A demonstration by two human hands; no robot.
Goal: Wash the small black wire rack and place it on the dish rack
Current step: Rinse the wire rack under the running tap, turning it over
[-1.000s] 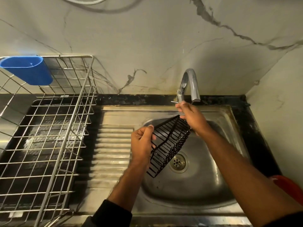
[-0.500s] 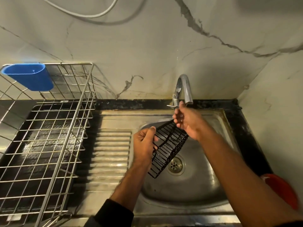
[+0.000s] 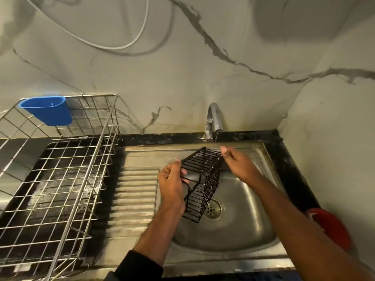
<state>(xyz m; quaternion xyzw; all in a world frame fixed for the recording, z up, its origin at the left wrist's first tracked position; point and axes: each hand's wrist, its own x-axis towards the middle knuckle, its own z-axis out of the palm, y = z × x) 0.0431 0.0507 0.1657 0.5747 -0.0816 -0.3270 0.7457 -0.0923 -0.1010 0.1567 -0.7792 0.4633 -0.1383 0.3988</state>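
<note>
The small black wire rack (image 3: 203, 183) hangs tilted over the steel sink bowl (image 3: 239, 226), under the chrome tap (image 3: 213, 122). My left hand (image 3: 172, 183) grips its left side. My right hand (image 3: 239, 165) is just right of the rack's top end, off the tap, fingers loosely spread and near or touching the wires. I cannot tell whether water is running. The metal dish rack (image 3: 60, 175) stands to the left on the counter, with nothing inside it.
A blue plastic cup holder (image 3: 47, 112) hangs on the dish rack's back rim. The ribbed drainboard (image 3: 136, 191) lies between rack and bowl. A red object (image 3: 328, 226) sits at the right counter edge. Marble walls close the back and right.
My right hand has come down off the tap to the rack's top end. The rack has tipped so its open side shows more. The camera view has tilted up.
</note>
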